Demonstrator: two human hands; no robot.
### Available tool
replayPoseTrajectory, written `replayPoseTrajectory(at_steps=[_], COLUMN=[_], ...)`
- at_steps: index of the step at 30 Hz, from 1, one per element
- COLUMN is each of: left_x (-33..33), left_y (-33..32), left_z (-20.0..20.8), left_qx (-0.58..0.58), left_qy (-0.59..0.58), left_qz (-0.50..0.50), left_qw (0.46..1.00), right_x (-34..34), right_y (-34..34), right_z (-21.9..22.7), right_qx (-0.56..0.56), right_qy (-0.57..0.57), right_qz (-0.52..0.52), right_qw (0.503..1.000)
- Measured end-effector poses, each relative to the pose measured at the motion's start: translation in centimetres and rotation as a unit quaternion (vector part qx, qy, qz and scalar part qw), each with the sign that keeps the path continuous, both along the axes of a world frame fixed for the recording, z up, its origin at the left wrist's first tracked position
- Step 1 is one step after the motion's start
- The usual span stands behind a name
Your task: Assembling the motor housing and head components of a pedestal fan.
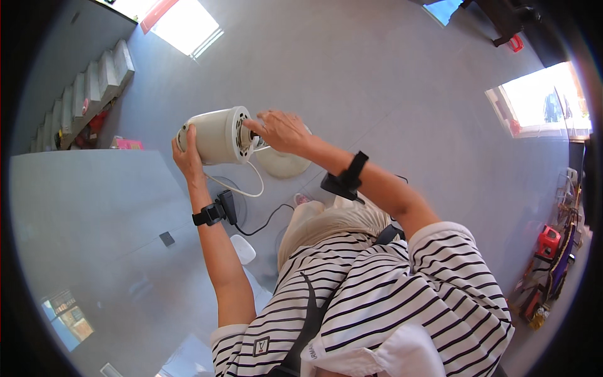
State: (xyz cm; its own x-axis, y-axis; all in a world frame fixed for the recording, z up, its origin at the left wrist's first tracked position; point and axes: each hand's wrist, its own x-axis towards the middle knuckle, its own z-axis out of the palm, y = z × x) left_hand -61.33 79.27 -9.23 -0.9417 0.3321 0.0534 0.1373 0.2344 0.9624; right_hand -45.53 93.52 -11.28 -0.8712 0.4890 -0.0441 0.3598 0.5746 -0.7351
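one head-worn fisheye view faces down, close over the striped shirt (440, 283), toward the grey floor (389, 69).

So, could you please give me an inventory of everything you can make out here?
Cylindrical housing: 1, off-white, between the hands
Cord: 1, white, hanging below the housing
Round base: 1, cream, on the floor beyond the right hand
Floor: 1, grey, throughout
Staircase: 1, grey, upper left
Bright openings: 2 large, white, upper left and right
Dark furniture: 1 piece, brown-black, top right
Red object: 1, red, right edge, among uncounted clutter
Striped shirt: 1, white and black, worn
Trousers: 1 pair, beige, worn
Wrist devices: 2, black, one per wrist
Left grip: 1, bare, holding the housing
Right grip: 1, bare, at its slotted end
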Motion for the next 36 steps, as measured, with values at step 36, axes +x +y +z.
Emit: replayPoseTrajectory(at_steps=[36], left_x=[0.3], left_y=[0.3], left_z=[0.7], left_qx=[-0.013], left_qy=[0.018], left_qz=[0.006], left_qw=[1.0], right_x=[0.6], right_y=[-0.6], right_z=[1.4], right_qx=[0.006], right_qy=[0.103], right_qz=[0.012], right_qw=[0.995])
